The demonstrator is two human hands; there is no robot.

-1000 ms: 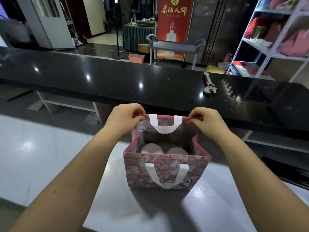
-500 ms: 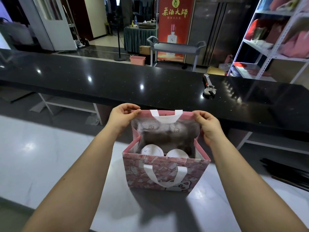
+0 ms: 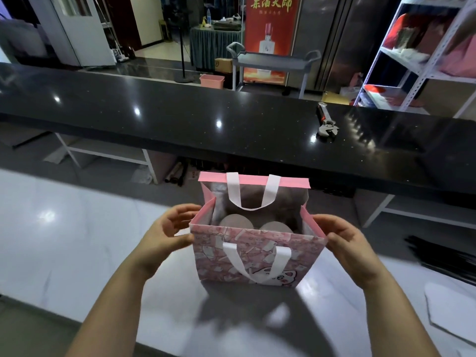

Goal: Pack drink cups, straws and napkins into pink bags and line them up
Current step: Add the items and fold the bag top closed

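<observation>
A pink patterned bag (image 3: 257, 256) with white ribbon handles stands open on the white counter (image 3: 77, 240). Inside it I see two round white cup lids (image 3: 235, 224), side by side. The bag's back wall stands upright. My left hand (image 3: 167, 230) is at the bag's near left corner, fingers spread, thumb by the front face; it is blurred. My right hand (image 3: 345, 240) pinches the near right corner, thumb on the front and fingers on the side wall.
A bundle of black straws (image 3: 443, 256) lies at the right edge of the white counter, with a white flat sheet (image 3: 450, 310) nearer me. A wrench (image 3: 327, 124) rests on the raised black counter (image 3: 180, 117) behind the bag. White shelving (image 3: 425, 60) stands far right.
Both hands let go of the bag's back rim and came toward me to the front corners. The back wall now stands free and upright.
</observation>
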